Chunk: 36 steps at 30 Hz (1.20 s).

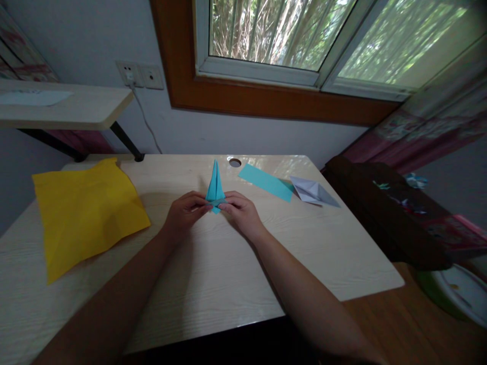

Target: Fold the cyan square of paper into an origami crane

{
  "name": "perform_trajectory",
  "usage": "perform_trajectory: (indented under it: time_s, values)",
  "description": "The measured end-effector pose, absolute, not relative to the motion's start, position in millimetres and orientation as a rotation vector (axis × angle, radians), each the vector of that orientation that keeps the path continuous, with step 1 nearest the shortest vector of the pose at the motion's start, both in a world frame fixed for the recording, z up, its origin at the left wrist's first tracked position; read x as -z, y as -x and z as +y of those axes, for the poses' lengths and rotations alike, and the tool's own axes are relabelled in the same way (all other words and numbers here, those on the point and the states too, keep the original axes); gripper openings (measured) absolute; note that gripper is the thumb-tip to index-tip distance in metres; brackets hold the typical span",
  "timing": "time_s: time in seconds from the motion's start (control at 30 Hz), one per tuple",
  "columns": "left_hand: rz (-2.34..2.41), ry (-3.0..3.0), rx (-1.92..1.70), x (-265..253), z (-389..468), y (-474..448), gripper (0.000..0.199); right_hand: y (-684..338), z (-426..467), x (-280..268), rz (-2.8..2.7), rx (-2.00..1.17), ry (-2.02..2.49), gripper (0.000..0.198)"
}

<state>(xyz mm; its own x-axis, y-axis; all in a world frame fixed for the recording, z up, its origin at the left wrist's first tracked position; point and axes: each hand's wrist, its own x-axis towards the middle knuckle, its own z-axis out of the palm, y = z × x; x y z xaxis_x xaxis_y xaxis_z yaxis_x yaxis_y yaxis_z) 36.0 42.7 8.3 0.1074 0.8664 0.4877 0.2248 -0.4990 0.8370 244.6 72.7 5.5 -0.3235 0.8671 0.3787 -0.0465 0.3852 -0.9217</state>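
Observation:
A folded piece of turquoise paper (215, 186) stands over the middle of the desk, its narrow split point aimed at the wall and a small tip showing below. My left hand (185, 212) pinches its left lower corner between thumb and fingers. On the other side my right hand (241, 212) grips the right lower corner the same way. Between the two thumbs a greyish-green folded band crosses the paper. To the right lie a flat turquoise paper strip (266, 181) and a folded white paper boat (312, 191), one close beside the other.
A large creased yellow sheet (89, 213) covers the left of the desk (304, 253). Above it juts a raised shelf (76, 114) on black legs. A round cable hole (235, 162) sits at the back edge. Dark furniture (380, 218) stands at the right.

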Motion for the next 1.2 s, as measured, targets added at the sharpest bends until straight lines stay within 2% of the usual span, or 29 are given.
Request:
perform_trajectory:
  time_s: [0.23, 0.43, 0.87, 1.03, 1.2]
  values:
    - [1.097, -1.434, -1.408, 0.7, 42.6, -44.7, 0.032, -236.1, 68.1, -4.8, -1.397, -1.278, 0.92, 0.031]
    - [1.058, -1.297, -1.406, 4.7, 46.3, -46.9, 0.046, -233.9, 67.6, -5.5, -1.348, -1.328, 0.907, 0.038]
    - [1.05, -1.375, -1.339, 6.1, 48.9, -43.2, 0.042, -234.4, 70.6, -5.1, -1.323, -1.332, 0.91, 0.042]
    - [1.137, -1.4, -1.319, 1.3, 46.2, -43.2, 0.04, -236.1, 70.1, -2.6, -1.381, -1.353, 0.926, 0.03]
    - [1.176, -1.417, -1.312, -4.2, 44.7, -43.5, 0.034, -237.6, 68.8, 0.3, -1.44, -1.396, 0.932, 0.032]
